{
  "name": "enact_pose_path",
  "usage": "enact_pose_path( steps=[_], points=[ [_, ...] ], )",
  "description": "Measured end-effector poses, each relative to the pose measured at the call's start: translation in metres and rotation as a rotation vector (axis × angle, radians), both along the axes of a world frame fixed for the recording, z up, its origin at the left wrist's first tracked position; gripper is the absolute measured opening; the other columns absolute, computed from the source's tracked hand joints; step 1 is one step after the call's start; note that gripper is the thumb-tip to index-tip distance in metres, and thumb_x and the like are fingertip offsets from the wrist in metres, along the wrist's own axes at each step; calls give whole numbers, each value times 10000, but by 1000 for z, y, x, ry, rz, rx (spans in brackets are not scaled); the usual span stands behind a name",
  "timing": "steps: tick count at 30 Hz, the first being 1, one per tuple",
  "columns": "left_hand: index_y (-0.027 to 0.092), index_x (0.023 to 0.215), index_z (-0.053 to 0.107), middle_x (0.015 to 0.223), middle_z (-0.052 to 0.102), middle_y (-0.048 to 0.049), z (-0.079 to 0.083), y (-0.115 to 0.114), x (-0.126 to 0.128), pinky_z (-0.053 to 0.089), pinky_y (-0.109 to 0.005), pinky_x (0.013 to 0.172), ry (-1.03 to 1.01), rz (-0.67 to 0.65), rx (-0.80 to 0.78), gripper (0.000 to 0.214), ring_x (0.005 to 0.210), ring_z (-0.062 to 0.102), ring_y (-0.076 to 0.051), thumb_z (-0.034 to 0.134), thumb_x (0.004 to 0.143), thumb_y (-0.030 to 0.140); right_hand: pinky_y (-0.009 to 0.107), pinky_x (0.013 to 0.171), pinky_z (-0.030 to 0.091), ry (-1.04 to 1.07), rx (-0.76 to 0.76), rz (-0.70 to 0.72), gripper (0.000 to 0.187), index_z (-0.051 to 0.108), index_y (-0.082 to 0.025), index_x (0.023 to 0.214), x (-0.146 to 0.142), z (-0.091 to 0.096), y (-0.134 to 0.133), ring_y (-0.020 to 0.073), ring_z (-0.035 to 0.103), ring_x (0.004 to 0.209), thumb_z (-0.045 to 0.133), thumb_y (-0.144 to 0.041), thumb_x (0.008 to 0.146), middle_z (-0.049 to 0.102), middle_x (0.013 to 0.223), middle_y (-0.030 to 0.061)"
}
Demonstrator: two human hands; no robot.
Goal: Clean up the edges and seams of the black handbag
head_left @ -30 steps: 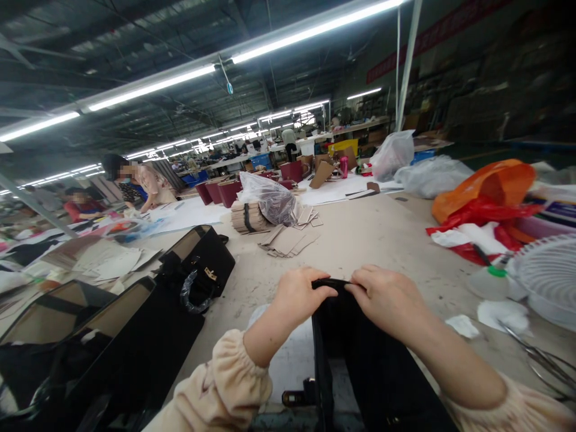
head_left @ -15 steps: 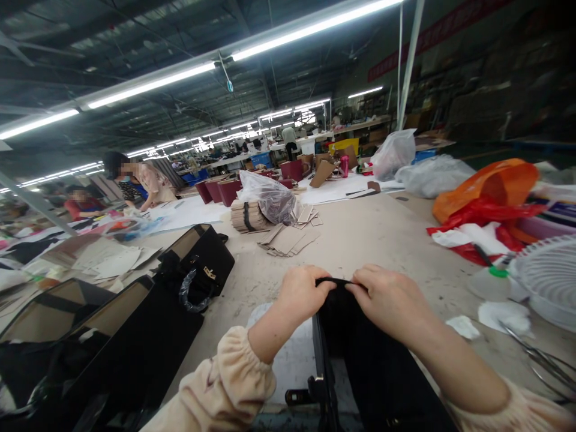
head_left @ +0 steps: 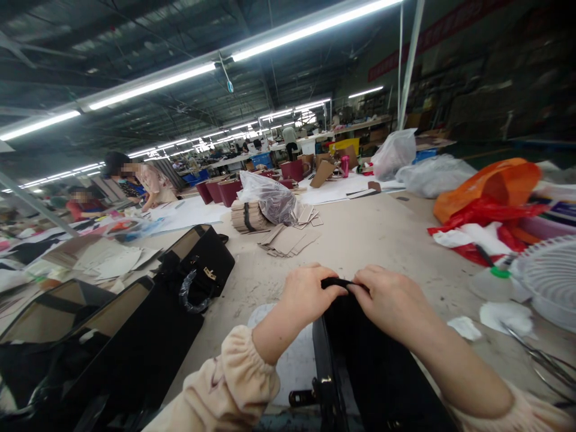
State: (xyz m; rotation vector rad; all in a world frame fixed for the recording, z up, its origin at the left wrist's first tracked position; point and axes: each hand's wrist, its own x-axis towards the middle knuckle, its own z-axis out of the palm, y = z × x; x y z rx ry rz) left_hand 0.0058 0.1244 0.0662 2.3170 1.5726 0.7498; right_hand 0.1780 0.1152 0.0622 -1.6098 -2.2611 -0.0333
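Observation:
A black handbag [head_left: 387, 366] stands on the table right in front of me, its inside dark. My left hand [head_left: 310, 292] pinches the far top edge of the bag between thumb and fingers. Close beside it, my right hand [head_left: 382, 297] grips the same edge, thumb on the near side. A short stretch of the black rim shows between the two hands. On the bag's left side a strap with a metal clasp [head_left: 302, 397] sticks out. White paper [head_left: 292, 360] lies under the bag.
Several black handbags [head_left: 135, 324] stand at the left. Ahead lie a bundle of card pieces [head_left: 247, 217] and a clear plastic bag [head_left: 267, 195]. To the right are an orange bag [head_left: 486, 186], a white fan [head_left: 549, 276], a bottle [head_left: 495, 282] and scissors [head_left: 535, 351]. Co-workers [head_left: 150, 180] work far left.
My left hand has shifted slightly right along the bag's edge, closer to my right hand. The bag's rim has moved a little with it.

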Motion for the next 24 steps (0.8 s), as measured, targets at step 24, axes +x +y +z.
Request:
enact_pose_path(
  steps=[24],
  points=[
    [236,857,722,802,693,-6,-3,5,2,472,-255,726,20,33,-34,166,769,611,-148,575,788,264,267,603,358,42,-3,36,231,674,-282,921,4,9,0,156,600,769,508,-411,827,666,854,1]
  ],
)
